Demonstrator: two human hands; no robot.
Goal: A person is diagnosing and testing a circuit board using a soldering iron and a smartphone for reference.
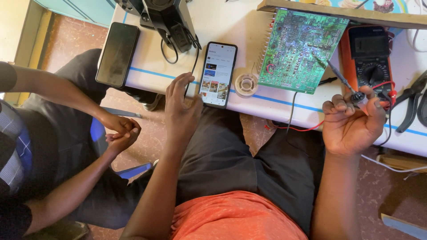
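My right hand (352, 124) grips a soldering iron (342, 81) by its handle, its thin tip resting on a green circuit board (299, 49) that leans on the white table (249, 26). My left hand (181, 111) hovers open at the table's front edge, the thumb touching the lower corner of a lit phone (218, 74) that shows a feed of pictures. A small spool of solder wire (246, 84) lies between the phone and the board.
An orange multimeter (369, 58) with red leads sits right of the board, pliers (411, 104) beyond it. A dark phone (117, 54) and a black device (169, 20) lie at the left. Another person sits at my left with clasped hands (119, 133).
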